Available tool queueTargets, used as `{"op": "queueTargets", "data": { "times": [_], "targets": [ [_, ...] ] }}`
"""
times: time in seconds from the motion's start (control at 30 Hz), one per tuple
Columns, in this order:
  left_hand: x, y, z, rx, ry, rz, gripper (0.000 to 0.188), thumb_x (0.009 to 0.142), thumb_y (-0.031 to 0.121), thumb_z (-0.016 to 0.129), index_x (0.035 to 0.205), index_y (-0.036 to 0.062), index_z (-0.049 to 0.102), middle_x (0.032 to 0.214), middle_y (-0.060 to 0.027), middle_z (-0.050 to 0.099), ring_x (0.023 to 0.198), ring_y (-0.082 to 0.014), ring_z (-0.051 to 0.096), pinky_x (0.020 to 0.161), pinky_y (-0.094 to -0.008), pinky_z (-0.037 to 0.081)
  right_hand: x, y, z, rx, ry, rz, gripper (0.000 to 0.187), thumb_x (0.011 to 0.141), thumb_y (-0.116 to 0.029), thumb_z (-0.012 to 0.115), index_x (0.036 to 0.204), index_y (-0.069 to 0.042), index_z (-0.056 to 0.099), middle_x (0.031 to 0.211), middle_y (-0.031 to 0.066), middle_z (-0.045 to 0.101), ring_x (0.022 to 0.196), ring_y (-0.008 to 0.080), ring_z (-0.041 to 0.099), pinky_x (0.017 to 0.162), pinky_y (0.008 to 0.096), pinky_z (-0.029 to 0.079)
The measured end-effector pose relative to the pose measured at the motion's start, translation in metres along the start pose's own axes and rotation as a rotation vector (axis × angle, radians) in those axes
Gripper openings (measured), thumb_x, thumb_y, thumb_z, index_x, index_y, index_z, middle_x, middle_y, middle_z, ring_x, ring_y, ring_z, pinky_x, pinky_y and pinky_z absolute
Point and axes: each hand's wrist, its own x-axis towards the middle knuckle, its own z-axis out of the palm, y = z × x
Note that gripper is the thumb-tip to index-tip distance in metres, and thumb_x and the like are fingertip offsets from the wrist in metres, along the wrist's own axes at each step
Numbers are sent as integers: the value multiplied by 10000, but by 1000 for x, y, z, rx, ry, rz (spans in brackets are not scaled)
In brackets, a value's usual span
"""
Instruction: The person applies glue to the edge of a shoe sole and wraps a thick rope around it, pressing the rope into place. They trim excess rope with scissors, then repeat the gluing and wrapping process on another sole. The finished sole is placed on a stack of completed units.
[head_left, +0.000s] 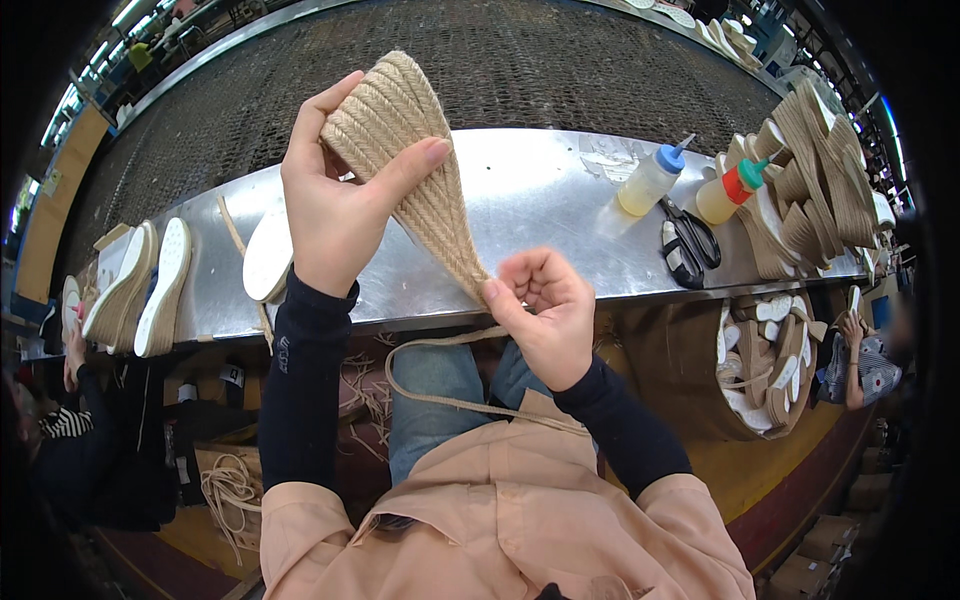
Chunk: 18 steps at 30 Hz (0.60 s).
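Observation:
A wedge shoe sole point(435, 190) covered in rows of tan braided jute is raised above the metal table edge, its thick heel up and its narrow end pointing down toward me. My left hand point(340, 195) grips the heel part, thumb across the braid and fingers behind. At the narrow end my right hand point(548, 315) is closed, thumb and forefinger pinching the braid there; its other fingers are curled. From near that hand a loose tan strip point(440, 402) loops down across my lap. A white-faced sole point(268, 258) lies on the table beside my left wrist.
Two glue bottles, blue-capped point(648, 185) and green-capped point(728, 195), stand right, beside black scissors point(690, 240). Wedge soles pile up point(815, 190) at far right; more fill a brown bin point(670, 370) below. Other soles point(165, 285) stand left. Co-workers' hands point(75, 350) point(853, 328) appear at both sides.

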Motion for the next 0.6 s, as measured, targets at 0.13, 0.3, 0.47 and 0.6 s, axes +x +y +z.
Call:
{"op": "queueTargets", "data": {
  "times": [0.13, 0.3, 0.47, 0.6],
  "targets": [
    [-4, 5, 1, -36, 5, -6, 654, 721, 127, 809, 1235, -39, 440, 1003, -147, 650, 879, -182, 670, 752, -283, 563, 3, 0, 1, -11, -39, 39, 103, 825, -54, 675, 862, 34, 636, 697, 18, 623, 592, 35, 537, 548, 178, 444],
    [-5, 8, 2, -39, 3, 4, 655, 721, 98, 804, 1245, -35, 433, 1010, -149, 647, 888, -186, 669, 755, -287, 564, 5, -5, 0, -226, -56, -109, 62, 820, -26, 669, 831, 32, 651, 706, 21, 635, 624, 45, 561, 581, 187, 457],
    [-5, 8, 3, -58, -1, 14, 659, 720, 97, 804, 1247, -35, 432, 1010, -149, 648, 890, -189, 670, 756, -289, 564, 6, -6, 0, -419, -63, -202, 55, 819, -19, 669, 802, 23, 639, 710, 12, 630, 634, 46, 559, 604, 189, 465],
    [-1, 9, 1, -19, -42, 45, 666, 717, 106, 809, 1247, -36, 433, 1011, -150, 648, 891, -190, 670, 757, -289, 564, 10, 0, -2, -274, -94, -138, 98, 784, -18, 703, 826, 24, 625, 711, 15, 619, 618, 46, 545, 585, 196, 465]
  ]
}}
